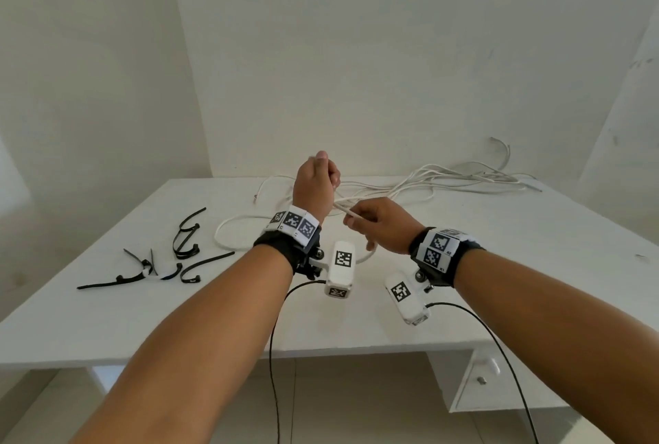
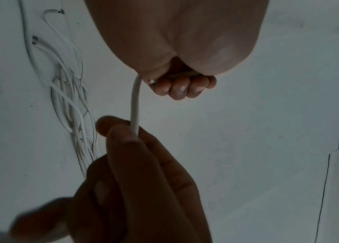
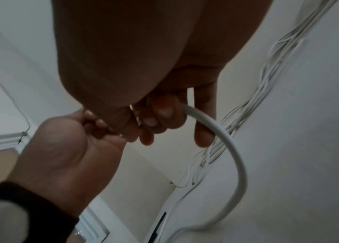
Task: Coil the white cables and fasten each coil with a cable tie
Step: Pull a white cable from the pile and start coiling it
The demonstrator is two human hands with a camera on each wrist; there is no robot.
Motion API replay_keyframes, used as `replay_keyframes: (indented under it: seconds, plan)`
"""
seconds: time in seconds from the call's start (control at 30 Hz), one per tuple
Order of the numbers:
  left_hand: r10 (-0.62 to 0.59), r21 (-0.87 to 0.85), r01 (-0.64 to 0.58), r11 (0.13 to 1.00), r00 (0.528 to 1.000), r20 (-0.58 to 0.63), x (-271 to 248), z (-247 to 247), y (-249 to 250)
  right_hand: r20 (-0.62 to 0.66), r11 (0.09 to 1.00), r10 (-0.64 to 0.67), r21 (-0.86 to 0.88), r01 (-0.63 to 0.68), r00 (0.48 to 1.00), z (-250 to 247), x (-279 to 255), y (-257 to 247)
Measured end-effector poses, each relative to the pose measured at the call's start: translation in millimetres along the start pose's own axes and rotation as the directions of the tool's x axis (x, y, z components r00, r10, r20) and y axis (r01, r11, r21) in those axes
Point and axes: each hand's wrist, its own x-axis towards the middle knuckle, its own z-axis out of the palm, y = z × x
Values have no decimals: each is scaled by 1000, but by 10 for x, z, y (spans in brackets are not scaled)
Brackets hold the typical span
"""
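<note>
Both hands hold one white cable (image 1: 343, 210) above the middle of the white table (image 1: 499, 265). My left hand (image 1: 317, 181) is raised in a fist, and its curled fingers (image 2: 180, 88) grip the cable (image 2: 134, 102). Just to its right and lower, my right hand (image 1: 374, 224) pinches the same cable between thumb and fingers (image 3: 165, 111); from there the cable (image 3: 235, 156) curves down in a loop to the table. A slack loop of it (image 1: 228, 229) lies on the table left of my hands. Several black cable ties (image 1: 178, 258) lie scattered at the left.
A loose tangle of more white cables (image 1: 463, 178) runs along the table's back right, near the wall. Below the table's front right is a drawer with a small knob (image 1: 481, 380). Black leads from the wrist cameras hang over the front edge (image 1: 274, 354).
</note>
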Motion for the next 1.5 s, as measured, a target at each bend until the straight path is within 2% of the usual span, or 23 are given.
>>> replay_keyframes:
  seconds: [0.13,0.27,0.43,0.53,0.63,0.73,0.83,0.87,0.93,1.0,1.13,1.3,1.4,1.5]
  plan:
    - [86,189,-80,979,996,-25,91,-9,-157,-42,997,64,-39,-66,997,-85,-18,105]
    - [128,336,-170,926,981,144,91,-9,-296,-10,995,101,19,-100,995,-160,-37,147]
    - [64,431,-193,881,953,295,119,-4,-402,-73,993,18,-112,-26,997,-181,-42,88]
    - [40,457,-198,867,943,332,119,19,-379,-116,999,24,-38,-28,993,-215,-37,33]
    - [-22,450,-161,878,927,374,137,24,-322,-86,1000,-28,13,29,996,-256,-64,-26]
    - [-127,447,-119,887,867,482,99,-4,-271,-52,998,-68,0,68,996,-286,-79,-49]
    - [-172,437,-105,893,818,549,2,-18,-245,-93,999,-23,40,27,995,-375,-64,-51]
    - [-197,400,-56,915,803,563,-24,-20,-256,-105,998,1,56,5,995,-408,-55,-40]
    - [-254,257,117,959,758,600,-76,-20,-266,-139,998,18,58,-10,990,-473,-36,-8]
    - [-276,159,229,960,717,640,-138,-26,-249,-167,999,14,52,-5,986,-547,-16,41]
    - [-307,44,392,919,640,705,-246,-98,-205,-192,997,51,59,-40,980,-717,4,151]
    - [-336,-7,511,860,575,746,-281,-385,-307,-182,999,52,15,-50,982,-902,73,316]
    - [-310,-95,578,811,561,767,-351,-481,-252,-207,999,38,-11,-41,978,-864,112,368]
    - [-225,-250,594,765,609,761,-397,-457,-110,-212,998,46,-23,-52,976,-646,126,330]
